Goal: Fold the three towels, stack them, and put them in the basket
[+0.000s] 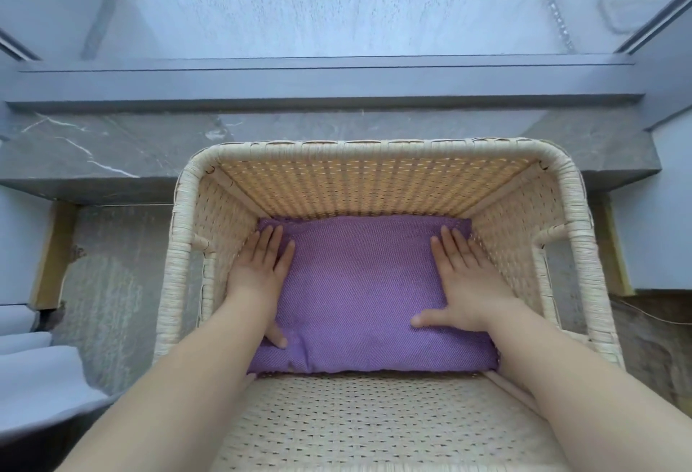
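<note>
One wicker basket, one purple towel visible (perhaps others beneath), two hands: left hand, right hand.

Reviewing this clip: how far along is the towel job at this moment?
Done: a folded purple towel lies inside the basket. In hand: left hand and right hand press flat on it. Left: withdrawing the hands; whether three towels are stacked underneath cannot be seen.

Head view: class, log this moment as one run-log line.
left hand: flat on purple towel | right hand: flat on purple towel | purple towel: folded, lying inside wicker basket
</note>
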A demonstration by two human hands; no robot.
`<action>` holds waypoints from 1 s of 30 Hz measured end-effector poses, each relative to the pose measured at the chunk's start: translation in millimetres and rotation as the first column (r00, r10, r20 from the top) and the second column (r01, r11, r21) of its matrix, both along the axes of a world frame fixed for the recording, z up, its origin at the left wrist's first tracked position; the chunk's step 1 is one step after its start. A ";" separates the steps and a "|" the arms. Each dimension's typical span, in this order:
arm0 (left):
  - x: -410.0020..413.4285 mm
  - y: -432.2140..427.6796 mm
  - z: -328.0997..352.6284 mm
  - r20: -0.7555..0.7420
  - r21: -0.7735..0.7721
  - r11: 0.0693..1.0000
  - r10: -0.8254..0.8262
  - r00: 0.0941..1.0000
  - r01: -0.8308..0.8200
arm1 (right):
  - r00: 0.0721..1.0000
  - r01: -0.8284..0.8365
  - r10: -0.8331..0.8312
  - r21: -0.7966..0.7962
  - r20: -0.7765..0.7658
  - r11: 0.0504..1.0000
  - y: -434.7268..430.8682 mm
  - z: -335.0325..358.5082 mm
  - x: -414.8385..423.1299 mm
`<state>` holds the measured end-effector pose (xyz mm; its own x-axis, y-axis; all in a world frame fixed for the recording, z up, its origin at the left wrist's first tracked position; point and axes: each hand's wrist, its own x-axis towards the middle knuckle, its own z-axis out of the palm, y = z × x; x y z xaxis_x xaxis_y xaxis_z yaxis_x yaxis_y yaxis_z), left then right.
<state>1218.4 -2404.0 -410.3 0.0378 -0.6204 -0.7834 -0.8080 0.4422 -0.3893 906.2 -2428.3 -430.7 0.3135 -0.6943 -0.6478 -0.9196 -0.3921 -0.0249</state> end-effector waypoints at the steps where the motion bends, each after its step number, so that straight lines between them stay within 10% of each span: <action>1: 1.1 1.3 2.6 0.025 0.017 1.000 -0.024 0.999 0.023 | 0.997 -0.069 0.070 0.038 -0.034 0.997 2.3 4.7 -2.0; 19: -2.4 13.4 -24.6 0.133 -0.053 0.996 -0.058 0.989 0.066 | 0.884 -0.255 0.286 0.131 -0.370 0.958 22.0 1.0 3.6; 25: -17.3 9.4 37.9 -0.259 -0.069 0.982 0.155 0.953 -0.178 | 0.986 0.002 0.023 0.147 -0.168 0.989 21.0 57.3 15.4; 30: -21.1 15.2 131.0 -0.694 -0.063 0.873 0.310 0.650 -0.484 | 0.902 0.372 -0.338 -0.083 0.270 0.925 28.4 137.9 17.3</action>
